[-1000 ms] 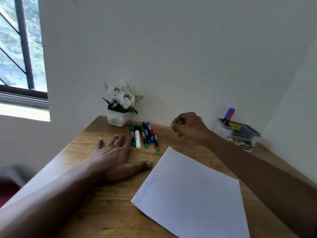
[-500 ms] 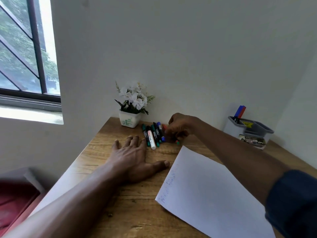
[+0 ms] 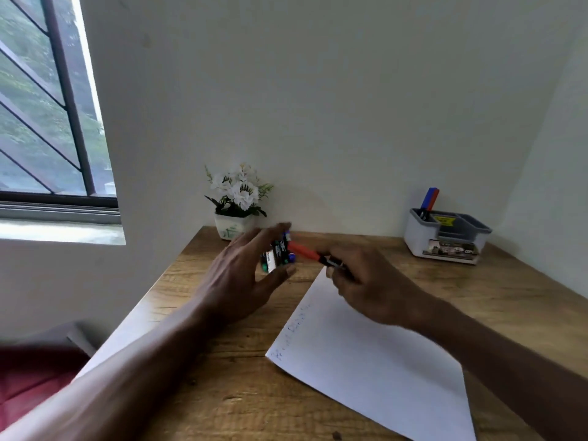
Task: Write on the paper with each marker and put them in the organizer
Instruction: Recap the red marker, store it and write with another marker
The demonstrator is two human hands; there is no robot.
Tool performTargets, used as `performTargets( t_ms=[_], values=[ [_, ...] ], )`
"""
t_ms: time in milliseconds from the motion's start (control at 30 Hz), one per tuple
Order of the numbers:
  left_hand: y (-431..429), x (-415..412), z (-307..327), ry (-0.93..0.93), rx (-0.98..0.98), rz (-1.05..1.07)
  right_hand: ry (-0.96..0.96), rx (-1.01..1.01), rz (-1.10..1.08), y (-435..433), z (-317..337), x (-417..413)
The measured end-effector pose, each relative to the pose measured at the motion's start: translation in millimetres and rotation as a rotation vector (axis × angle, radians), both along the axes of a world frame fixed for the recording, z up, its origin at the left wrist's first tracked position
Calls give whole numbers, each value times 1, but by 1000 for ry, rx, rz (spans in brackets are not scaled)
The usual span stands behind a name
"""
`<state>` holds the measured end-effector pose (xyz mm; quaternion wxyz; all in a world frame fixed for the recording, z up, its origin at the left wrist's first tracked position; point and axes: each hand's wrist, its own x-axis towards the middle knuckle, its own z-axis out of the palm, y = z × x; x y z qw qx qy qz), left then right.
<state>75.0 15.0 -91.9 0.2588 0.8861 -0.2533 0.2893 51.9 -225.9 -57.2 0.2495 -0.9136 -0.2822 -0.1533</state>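
- Head cam, mid-frame: right hand (image 3: 370,286) grips a red marker (image 3: 304,252), fingers curled round its dark rear end; red part points up-left toward the other hand. Marker is off the desk, just above the paper's top corner.
- Left hand (image 3: 246,275) raised off the desk, thumb and fingers spread in a wide C; whether it actually holds anything can't be told.
- Loose markers (image 3: 278,252) (green, white, black, blue) show bunched in the gap betw. left thumb and fingers; blurred, so can't tell if they're lying on the desk or touched.
- Paper (image 3: 372,361) lies flat, lower right of centre, turned diagonally; faint blue scribble along its left edge, unreadable.
- Organizer (image 3: 423,237), grey-white w/ several compartments, right of centre by the wall, well apart from both hands. Blue marker (image 3: 426,198) and a 2nd red one stand upright in its left rear compartment.
- White flower pot (image 3: 234,229) at the desk's (image 3: 222,389) far edge, just behind left-hand fingertips.
- Window (image 3: 47,122) w/ dark bars, upper left of frame.
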Motion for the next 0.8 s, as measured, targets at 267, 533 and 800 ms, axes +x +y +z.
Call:
performTargets(
  t_ms=[267, 533, 800],
  values=[
    [-10, -17, 4, -115, 81, -125, -160, 10, 56, -7, -28, 0],
    [-18, -24, 4, -79, -2, -138, -225, -19, 31, -3, -28, -7],
    [-14, -19, 3, -117, -47, -149, -239, 43, -64, -3, -30, -9]
  ],
)
